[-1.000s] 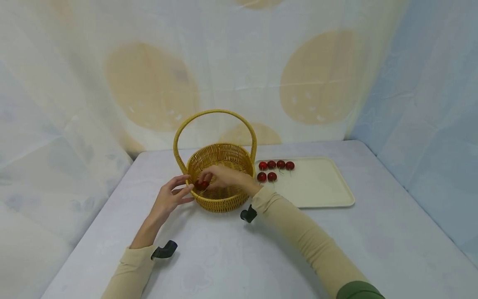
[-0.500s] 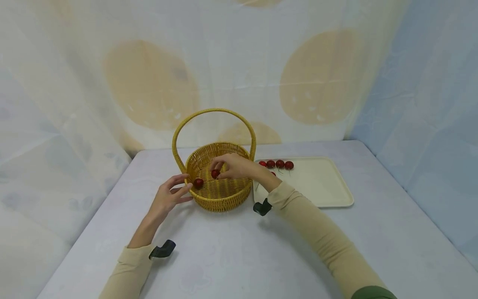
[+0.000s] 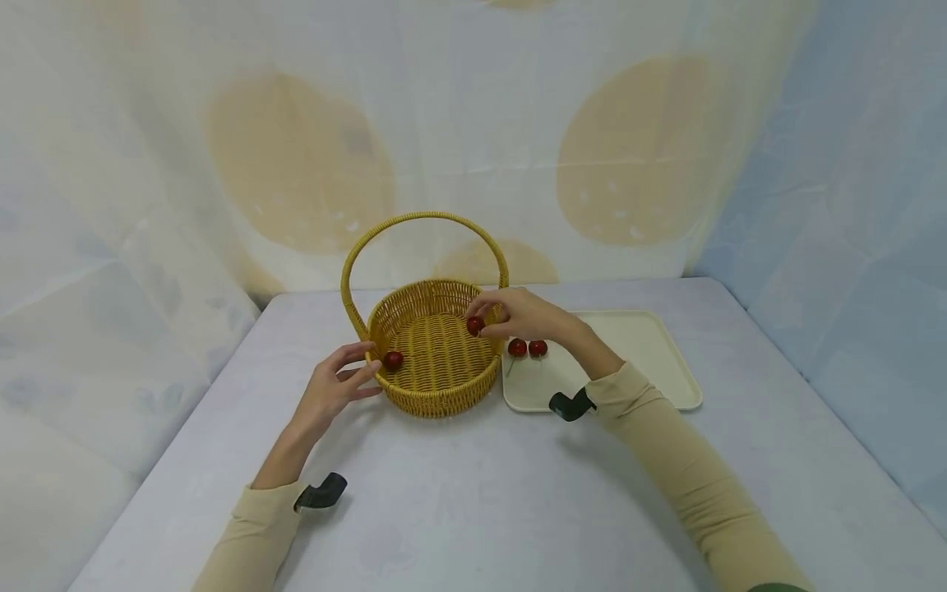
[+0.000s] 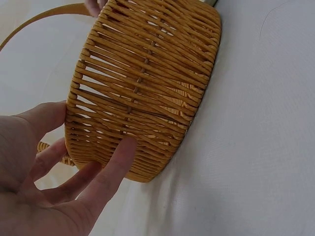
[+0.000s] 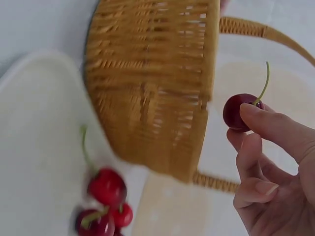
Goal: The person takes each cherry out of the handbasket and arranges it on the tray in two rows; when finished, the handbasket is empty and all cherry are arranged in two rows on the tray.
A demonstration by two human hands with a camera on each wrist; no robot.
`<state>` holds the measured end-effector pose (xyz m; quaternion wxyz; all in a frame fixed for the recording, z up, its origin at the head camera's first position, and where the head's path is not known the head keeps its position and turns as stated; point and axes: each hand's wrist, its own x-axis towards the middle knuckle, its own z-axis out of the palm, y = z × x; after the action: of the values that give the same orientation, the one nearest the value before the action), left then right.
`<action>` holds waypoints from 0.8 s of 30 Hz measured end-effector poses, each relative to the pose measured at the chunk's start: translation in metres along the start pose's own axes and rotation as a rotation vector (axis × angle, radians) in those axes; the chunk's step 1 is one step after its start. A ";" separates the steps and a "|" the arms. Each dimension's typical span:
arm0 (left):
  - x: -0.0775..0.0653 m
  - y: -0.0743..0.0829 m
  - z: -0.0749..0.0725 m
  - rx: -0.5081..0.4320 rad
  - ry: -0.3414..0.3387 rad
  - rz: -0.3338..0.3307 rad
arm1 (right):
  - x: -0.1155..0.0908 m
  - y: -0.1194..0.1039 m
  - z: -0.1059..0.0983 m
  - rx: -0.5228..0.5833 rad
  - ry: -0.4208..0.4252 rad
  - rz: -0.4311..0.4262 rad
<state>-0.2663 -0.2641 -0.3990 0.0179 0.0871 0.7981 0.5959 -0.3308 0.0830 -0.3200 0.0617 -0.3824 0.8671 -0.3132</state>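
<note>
At the left side of the yellow woven basket (image 3: 438, 404), my left hand (image 3: 329, 393) holds its rim, the thumb at the top edge and fingertips against the outer wall (image 4: 142, 93). My right hand (image 3: 525, 314) pinches a dark red cherry (image 5: 236, 112) by thumb and fingers, its green stem sticking up. That cherry is over the basket's right rim, near the handle's foot. One other cherry (image 3: 393, 361) lies inside the basket at the left. Two cherries, a left one (image 3: 517, 348) and a right one (image 3: 538, 349), show on the tray; my right hand hides the tray's back-left corner.
The cream tray (image 3: 669, 382) stands right beside the basket. The basket's tall arched handle (image 3: 425, 215) rises above it. A patterned curtain (image 3: 473, 123) hangs behind the table (image 3: 444, 510).
From the left inside of the basket, my right hand has moved right and back with a cherry, leaving another cherry there. My left hand has stayed at the rim.
</note>
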 end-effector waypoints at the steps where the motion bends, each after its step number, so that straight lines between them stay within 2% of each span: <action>1: 0.000 0.000 0.000 0.000 0.001 -0.002 | -0.004 0.002 -0.002 0.007 -0.001 0.008; 9: -0.001 0.001 0.000 -0.020 -0.006 0.008 | -0.035 0.022 -0.016 0.003 0.015 0.093; 16: -0.001 0.002 0.000 -0.020 -0.010 0.008 | -0.061 0.051 -0.023 -0.005 0.032 0.185; 24: -0.001 0.001 0.000 -0.010 0.001 0.001 | -0.081 0.077 -0.026 -0.057 0.030 0.212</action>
<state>-0.2655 -0.2635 -0.3978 0.0179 0.0871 0.7952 0.5998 -0.3311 0.1920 -0.3550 0.0703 -0.2855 0.9120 -0.2859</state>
